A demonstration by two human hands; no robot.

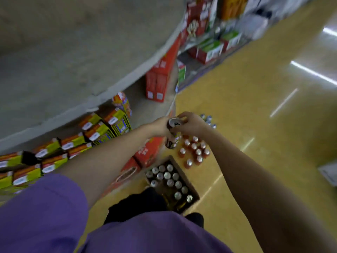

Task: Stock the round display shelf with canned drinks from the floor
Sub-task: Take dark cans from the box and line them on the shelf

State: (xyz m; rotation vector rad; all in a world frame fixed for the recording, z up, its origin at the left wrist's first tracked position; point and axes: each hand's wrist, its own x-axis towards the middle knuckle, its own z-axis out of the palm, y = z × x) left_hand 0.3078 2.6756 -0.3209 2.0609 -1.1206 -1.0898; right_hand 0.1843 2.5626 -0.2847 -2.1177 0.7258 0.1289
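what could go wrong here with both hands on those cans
1. The left hand and right hand hold cans together above the floor; one might slip and fall onto the red-capped cans standing loose below.
2. The open box of cans sits right by the person's feet, so a step could kick it.
3. The frame is blurred, which suggests quick movement and a less sure hold.

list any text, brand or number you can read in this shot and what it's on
None can be read.
Can in the hands: dark lettering on its side, blurred.
Red cartons on the round shelf: white labels, blurred.
Yellow-orange boxes: white stickers, too small.
Red carton by the floor: white characters, smeared.
Cans in the floor box: only tops show.
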